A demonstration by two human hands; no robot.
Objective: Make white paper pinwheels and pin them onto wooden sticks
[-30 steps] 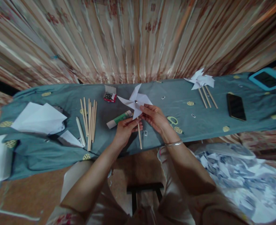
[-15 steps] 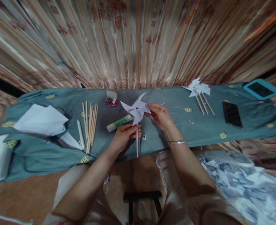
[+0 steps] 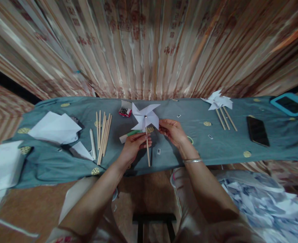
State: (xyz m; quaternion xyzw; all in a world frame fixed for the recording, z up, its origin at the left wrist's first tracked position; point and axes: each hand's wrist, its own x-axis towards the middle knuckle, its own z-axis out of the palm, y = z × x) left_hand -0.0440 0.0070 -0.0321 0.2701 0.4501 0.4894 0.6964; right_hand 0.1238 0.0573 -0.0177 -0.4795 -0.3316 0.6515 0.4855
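My left hand (image 3: 134, 146) pinches the wooden stick of a white paper pinwheel (image 3: 149, 116), held upright above the cloth with a pin head at its centre. At the right edge of its blades, my right hand (image 3: 172, 131) has its fingers bent together on a blade tip. A green and white glue stick (image 3: 125, 137) lies partly hidden behind my left hand. Just behind the pinwheel's left side is a small open red and white box (image 3: 125, 110) of pins. Left of my left hand lie several loose wooden sticks (image 3: 104, 136) and a white pen-like stick (image 3: 92, 143).
Finished pinwheels (image 3: 218, 100) lie at the back right, beside a dark phone (image 3: 257, 131) and a blue-framed tablet (image 3: 290, 104). White paper sheets (image 3: 54, 127) and a white device (image 3: 5, 165) are on the left. A bag of paper scraps (image 3: 265, 202) stands below, right.
The pinwheel's blades have turned and now face me more squarely. My right hand has stayed by the blade edge. The whole view has shifted slightly, with things appearing further right.
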